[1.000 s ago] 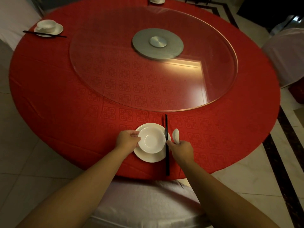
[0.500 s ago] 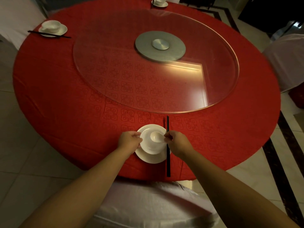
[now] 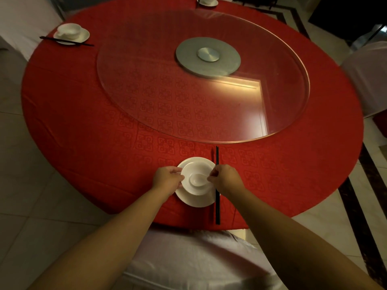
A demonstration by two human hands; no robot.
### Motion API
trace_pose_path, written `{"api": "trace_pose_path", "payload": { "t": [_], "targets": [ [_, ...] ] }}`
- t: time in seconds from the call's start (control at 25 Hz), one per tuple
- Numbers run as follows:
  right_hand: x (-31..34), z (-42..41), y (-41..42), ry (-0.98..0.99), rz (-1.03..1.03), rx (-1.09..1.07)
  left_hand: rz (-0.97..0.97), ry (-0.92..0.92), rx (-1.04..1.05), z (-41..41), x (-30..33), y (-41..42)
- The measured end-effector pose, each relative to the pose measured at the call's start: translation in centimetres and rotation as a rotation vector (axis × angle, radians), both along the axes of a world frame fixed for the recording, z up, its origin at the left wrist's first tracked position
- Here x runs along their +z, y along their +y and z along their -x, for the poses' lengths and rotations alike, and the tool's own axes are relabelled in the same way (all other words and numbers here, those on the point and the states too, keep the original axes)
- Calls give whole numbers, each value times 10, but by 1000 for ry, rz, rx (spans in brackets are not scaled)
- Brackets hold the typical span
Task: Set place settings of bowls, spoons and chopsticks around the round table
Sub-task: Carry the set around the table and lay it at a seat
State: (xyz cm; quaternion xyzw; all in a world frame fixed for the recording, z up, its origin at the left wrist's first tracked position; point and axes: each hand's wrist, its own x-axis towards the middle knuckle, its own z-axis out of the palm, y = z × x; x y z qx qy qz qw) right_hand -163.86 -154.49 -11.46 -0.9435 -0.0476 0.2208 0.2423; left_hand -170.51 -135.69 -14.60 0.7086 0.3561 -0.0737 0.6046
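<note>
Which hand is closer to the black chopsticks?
The right hand. It lies right over the chopsticks, hiding their middle. The left hand is on the far side of the bowl, holding its left rim.

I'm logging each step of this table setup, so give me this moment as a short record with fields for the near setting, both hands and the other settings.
near setting: white bowl on a white plate at the near edge of the red table
spoon: white spoon lying in the bowl, handle toward the right hand
chopsticks: black chopsticks along the plate's right side
left hand: left hand at the bowl's left rim
right hand: right hand pinching the spoon handle
other settings: far-left setting; far setting at the top edge
</note>
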Motion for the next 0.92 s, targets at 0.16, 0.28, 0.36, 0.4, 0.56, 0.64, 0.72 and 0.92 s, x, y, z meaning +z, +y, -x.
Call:
{"api": "trace_pose_path", "payload": {
  "t": [0.16,0.28,0.36,0.4,0.56,0.64,0.72,0.92],
  "targets": [
    [0,3,0,-48,36,26,22,7,8,1,-1,1],
    [0,4,0,-62,39,26,48,14,12,1,-1,1],
    [1,5,0,-73,41,27,54,20,9,0,-2,1],
    [1,5,0,-77,43,23,55,25,3,1,-3,2],
    [7,8,-1,-121,52,4,38,35,-35,3,0,6],
    [13,11,-2,-161,53,20,-46,16,-87,4,9,12],
    [21,15,-4,-190,41,40,-159,-21,-159,5,24,19],
    [64,25,2,-263,29,199,-503,-120,-300,26,87,38]
  ]
}}
